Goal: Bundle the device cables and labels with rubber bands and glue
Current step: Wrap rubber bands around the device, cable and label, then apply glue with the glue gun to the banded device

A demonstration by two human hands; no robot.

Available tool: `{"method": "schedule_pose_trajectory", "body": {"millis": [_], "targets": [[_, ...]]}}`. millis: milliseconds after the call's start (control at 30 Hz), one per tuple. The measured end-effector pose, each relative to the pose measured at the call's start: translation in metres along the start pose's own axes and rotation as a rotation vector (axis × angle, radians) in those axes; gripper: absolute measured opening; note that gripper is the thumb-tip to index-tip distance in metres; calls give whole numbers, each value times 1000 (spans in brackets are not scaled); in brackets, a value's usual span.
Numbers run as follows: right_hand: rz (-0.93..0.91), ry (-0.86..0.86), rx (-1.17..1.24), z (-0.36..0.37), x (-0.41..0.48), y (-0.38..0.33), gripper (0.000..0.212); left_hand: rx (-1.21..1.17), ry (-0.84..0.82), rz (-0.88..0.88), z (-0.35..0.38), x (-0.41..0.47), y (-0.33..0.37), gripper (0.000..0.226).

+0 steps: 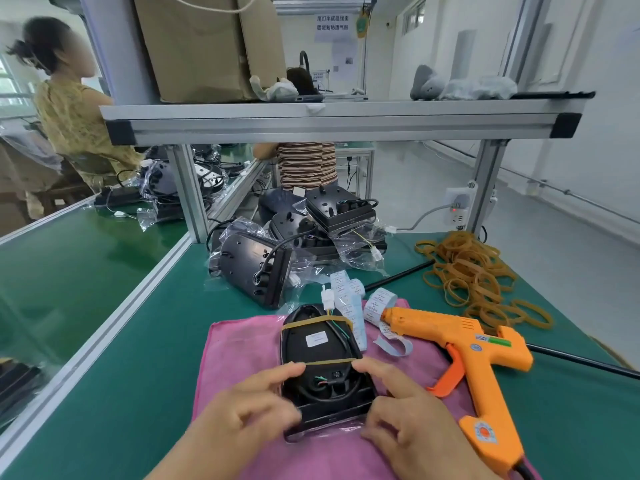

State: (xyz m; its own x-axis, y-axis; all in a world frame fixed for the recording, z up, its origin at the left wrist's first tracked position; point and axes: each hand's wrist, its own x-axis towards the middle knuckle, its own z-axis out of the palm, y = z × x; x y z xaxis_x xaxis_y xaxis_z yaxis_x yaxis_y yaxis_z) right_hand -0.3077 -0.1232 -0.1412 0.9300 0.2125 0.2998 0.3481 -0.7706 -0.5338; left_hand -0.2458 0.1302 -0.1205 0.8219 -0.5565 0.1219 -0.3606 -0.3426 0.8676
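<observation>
Left hand (pixel 256 407) and right hand (pixel 405 420) gripping the device (pixel 325 372) between them on the pink cloth (pixel 235 344), forefingers at the near rubber band (pixel 329 362), second band (pixel 311 322) beyond, glue gun (pixel 474 355) right of the right hand, labels (pixel 349 299) past the fingertips

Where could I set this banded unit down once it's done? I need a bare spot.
The green mat left of the pink cloth, up to the aluminium rail, is bare. Right of the cloth is crowded: glue gun, rubber band pile. Behind it lie label strips and bagged units.
</observation>
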Motion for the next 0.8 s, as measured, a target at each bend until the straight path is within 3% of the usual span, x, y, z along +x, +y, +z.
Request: {"method": "schedule_pose_trajectory", "body": {"millis": [67,133,233,300,367,433,467,567,800], "targets": [[57,-54,-65,-1,-1,-5,17,-464,258,-148,4,5,-4,17],[112,-111,-115,-3,-2,-11,18,-679,389,-266,6,10,-7,18],[134,-205,-124,-10,-2,-14,15,-533,437,-318,9,13,-10,21],[140,-201,-45,-23,-4,-13,26,-392,407,-308,10,14,-10,19],[251,10,1,-43,-6,-6,34,-296,397,-286,12,17,-10,17],[469,267,-83,-63,-8,10,25,-251,452,-253,15,21,-9,16],[609,316,-156,-71,-8,20,18,-235,477,-239,17,23,-9,16],[860,196,-371,-81,-9,49,39,-220,529,-236,24,30,-10,16],[1003,137,-318,-74,-8,59,60,-174,587,-223,31,33,-19,18]]}}
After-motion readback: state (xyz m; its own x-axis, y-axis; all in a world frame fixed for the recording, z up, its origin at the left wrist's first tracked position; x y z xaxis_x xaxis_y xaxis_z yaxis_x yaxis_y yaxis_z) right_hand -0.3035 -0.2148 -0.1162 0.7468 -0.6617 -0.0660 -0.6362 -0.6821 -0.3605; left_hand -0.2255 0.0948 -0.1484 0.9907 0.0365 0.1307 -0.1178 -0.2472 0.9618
